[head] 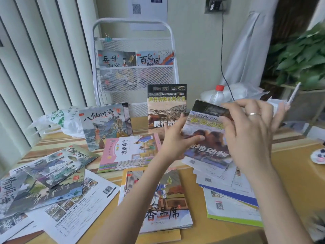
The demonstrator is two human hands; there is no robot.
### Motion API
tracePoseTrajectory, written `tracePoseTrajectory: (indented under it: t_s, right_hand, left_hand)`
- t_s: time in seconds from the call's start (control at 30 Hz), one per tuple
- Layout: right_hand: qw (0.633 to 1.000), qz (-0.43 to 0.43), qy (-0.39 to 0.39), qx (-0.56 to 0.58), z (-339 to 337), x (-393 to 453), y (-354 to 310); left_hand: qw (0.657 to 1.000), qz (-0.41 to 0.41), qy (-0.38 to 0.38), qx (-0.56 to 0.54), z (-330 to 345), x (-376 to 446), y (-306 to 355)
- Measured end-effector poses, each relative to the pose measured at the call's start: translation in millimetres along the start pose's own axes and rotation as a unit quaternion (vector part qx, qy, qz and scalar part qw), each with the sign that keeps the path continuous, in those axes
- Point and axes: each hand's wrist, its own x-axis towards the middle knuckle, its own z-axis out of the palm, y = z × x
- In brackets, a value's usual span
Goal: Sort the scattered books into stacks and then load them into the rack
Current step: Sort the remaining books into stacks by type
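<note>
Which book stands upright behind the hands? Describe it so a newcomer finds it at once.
Start at the white wire-mesh rack against the wall. Directly in front of its base, one dark-topped animal encyclopedia with a crocodile photograph stands upright on the wooden table. Unlike the illustrated storybooks around it, its cover is a photograph.

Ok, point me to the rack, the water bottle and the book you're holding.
rack (168,32): head view, right side of its white frame.
water bottle (219,88): head view, red cap.
held book (209,150): head view, lower cover, by the title.

Scattered books (58,166) and a water bottle (217,95) lie on the wooden table (290,166).
</note>
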Motion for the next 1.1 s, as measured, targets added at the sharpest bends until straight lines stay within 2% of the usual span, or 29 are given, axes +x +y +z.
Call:
tracePoseTrajectory:
  t_s: [0.07, 0.17, 0.2, 0.27, 0.33, 0.47, 0.6, 0.73, 0.83, 0.9, 1.0, 1.1]
  right_hand:
    - [1.000, 0.015, 0.007, 0.006, 9, 8, 8]
    - [0.992, 0.107, -0.018, 0.067, 30, 7, 35]
    - [0.981, 0.139, -0.042, 0.131, 38, 5, 42]
    - [0.931, 0.217, -0.130, 0.262, 60, 4, 50]
    - [0.888, 0.275, -0.221, 0.295, 88, 9, 47]
    - [0.906, 0.221, -0.215, 0.291, 150, 41, 28]
    - [0.917, 0.203, -0.217, 0.265, 223, 65, 13]
    - [0.925, 0.199, -0.256, 0.199, 284, 42, 19]
    - [0.931, 0.203, -0.236, 0.192, 294, 26, 21]
    - [0.937, 0.180, -0.238, 0.181, 293, 26, 20]
    - [0.942, 0.134, -0.262, 0.159, 286, 28, 17]
    - [0.931, 0.149, -0.260, 0.207, 264, 28, 21]
  left_hand:
    - [0.992, -0.030, 0.006, -0.123, 11, 10, 1]
    - [0.983, -0.087, 0.062, -0.149, 11, 18, -11]
    - [0.982, -0.102, 0.073, -0.144, 7, 22, -16]
    - [0.980, -0.103, 0.072, -0.153, -2, 30, -19]
    - [0.981, -0.098, 0.071, -0.151, -15, 45, -21]
    - [0.971, -0.095, 0.182, -0.119, -43, 95, -46]
    - [0.964, -0.111, 0.243, -0.008, -57, 140, -92]
    - [0.940, -0.111, 0.284, 0.154, -45, 153, -132]
    - [0.909, -0.080, 0.332, 0.238, -33, 150, -142]
    - [0.887, -0.117, 0.370, 0.250, -33, 144, -141]
    - [0.885, -0.179, 0.369, 0.221, -40, 139, -142]
    - [0.894, -0.196, 0.339, 0.217, -45, 135, -137]
